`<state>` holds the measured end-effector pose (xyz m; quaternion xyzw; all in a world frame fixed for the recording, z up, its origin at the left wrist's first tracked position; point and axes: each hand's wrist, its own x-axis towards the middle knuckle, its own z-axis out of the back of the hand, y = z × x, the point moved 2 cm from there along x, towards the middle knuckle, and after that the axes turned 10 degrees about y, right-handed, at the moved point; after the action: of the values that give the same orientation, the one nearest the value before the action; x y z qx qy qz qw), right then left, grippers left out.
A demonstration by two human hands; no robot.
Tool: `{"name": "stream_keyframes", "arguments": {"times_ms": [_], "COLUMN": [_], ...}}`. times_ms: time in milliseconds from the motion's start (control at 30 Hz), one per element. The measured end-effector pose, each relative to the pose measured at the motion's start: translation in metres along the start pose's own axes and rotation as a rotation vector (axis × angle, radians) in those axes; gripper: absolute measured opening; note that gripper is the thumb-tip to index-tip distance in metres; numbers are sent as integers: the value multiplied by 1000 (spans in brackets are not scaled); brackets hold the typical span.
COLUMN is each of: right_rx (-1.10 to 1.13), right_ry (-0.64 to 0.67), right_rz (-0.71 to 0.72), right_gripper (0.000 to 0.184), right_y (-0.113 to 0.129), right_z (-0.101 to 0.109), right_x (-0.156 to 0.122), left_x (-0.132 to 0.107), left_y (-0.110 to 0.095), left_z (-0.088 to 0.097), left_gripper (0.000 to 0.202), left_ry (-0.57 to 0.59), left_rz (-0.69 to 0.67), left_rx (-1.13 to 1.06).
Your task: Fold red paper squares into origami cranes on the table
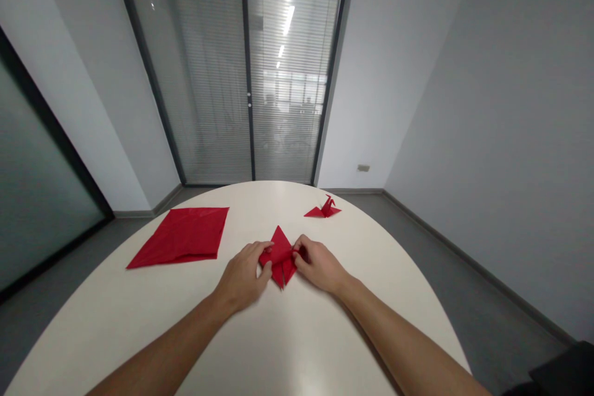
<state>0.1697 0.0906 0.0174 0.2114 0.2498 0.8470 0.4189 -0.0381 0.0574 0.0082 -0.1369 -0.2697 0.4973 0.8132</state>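
At the fingertips, my right hand (320, 263) has thumb and forefinger drawn close together on the right side of the folded red paper (279, 247). My left hand (248, 275) bears on the opposite corner, thumb and forefinger a little apart; whether they pinch it or only press it down, I can't tell from here. So the paper lies directly between the two hands, both touching it, neither nearer than the other. I read its long axis as running roughly away from me: one whole point aims at the far side, and the near end is split by a narrow slit. A crease or folded flap crosses that axis between my hands, and that crosswise line against the long axis is the relation I'd judge matters most

Going outward, I see bare tabletop just short of the near points, with open room between the forearms. Left of the left hand, well apart from it, a larger red sheet (185, 235) lies flat, its far side near the rim of the round white table (260, 352). Beyond the right hand, a red paper crane (327, 207) sits by the far right rim, clear of my fingers
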Motion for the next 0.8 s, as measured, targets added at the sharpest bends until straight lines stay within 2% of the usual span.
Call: {"name": "stream_keyframes", "arguments": {"times_ms": [267, 500, 667, 800], "right_rx": [-17, 0, 27, 25], "right_ry": [-13, -13, -12, -24], "right_rz": [1, 14, 27, 1], "right_gripper": [3, 5, 19, 14], "right_y": [2, 2, 3, 4], "right_z": [1, 0, -2, -3], "right_x": [0, 1, 1, 1], "left_x": [-1, 4, 4, 2], "left_y": [-5, 0, -2, -7], "left_z": [3, -1, 2, 3], "left_gripper": [26, 16, 15, 12], "left_ry": [-58, -93, -135, -137], "left_rz": [19, 89, 42, 10], "left_rx": [38, 92, 109, 120]}}
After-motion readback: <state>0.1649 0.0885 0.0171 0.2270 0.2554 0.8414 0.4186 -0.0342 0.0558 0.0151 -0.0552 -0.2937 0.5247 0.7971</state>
